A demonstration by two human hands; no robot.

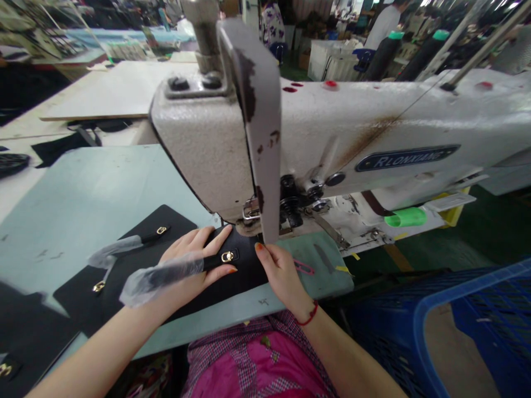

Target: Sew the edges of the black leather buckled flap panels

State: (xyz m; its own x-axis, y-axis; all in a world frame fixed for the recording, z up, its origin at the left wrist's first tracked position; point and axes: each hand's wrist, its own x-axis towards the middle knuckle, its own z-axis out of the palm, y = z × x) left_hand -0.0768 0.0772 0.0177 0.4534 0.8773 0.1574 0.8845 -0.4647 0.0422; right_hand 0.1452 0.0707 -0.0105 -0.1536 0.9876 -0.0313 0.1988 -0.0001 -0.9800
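A black leather-like bag panel [249, 266] lies under the head of a white sewing machine [199, 132]. My left hand [193, 249] rests flat on the panel, fingers spread, just left of the needle area. Across the back of that hand runs a handle wrapped in clear plastic [161, 279], fixed to the panel by a gold buckle [228, 256]. My right hand [282, 273] pinches the panel's right edge between thumb and curled fingers. The needle and presser foot are mostly hidden behind the machine's front lever [265, 143].
More black panels [136, 249] with gold buckles lie to the left on the pale green table [103, 182]. A pink thread snipper-like tool [303, 267] is right of my right hand. A blue plastic crate [423, 315] stands at the lower right. People and thread cones [384, 55] appear behind.
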